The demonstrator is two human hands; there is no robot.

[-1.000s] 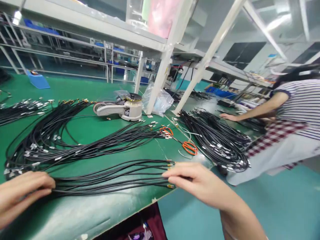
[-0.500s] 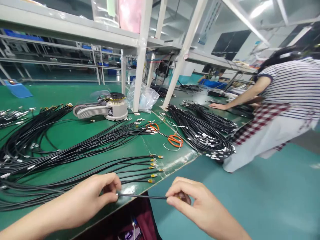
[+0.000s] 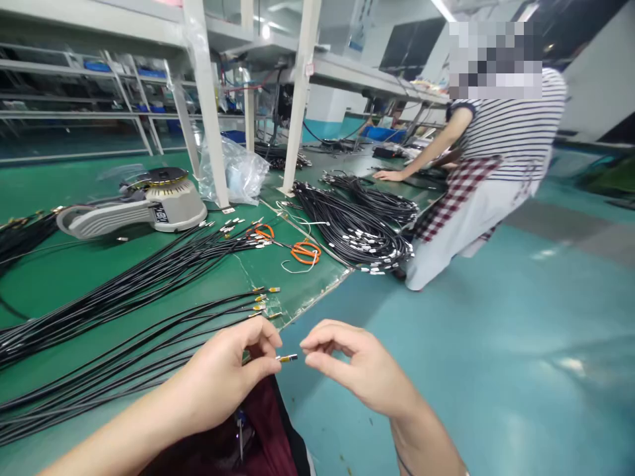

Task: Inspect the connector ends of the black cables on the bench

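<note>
While the left hand (image 3: pixel 225 373) pinches a yellow-banded cable end (image 3: pixel 288 358) near the edge of the green bench (image 3: pixel 301 285), the right hand (image 3: pixel 354 360), its grip narrowly parted, hangs just beside that tip, and more black cables (image 3: pixel 124 287) lie on the bench near orange-handled scissors (image 3: pixel 305 252).
</note>
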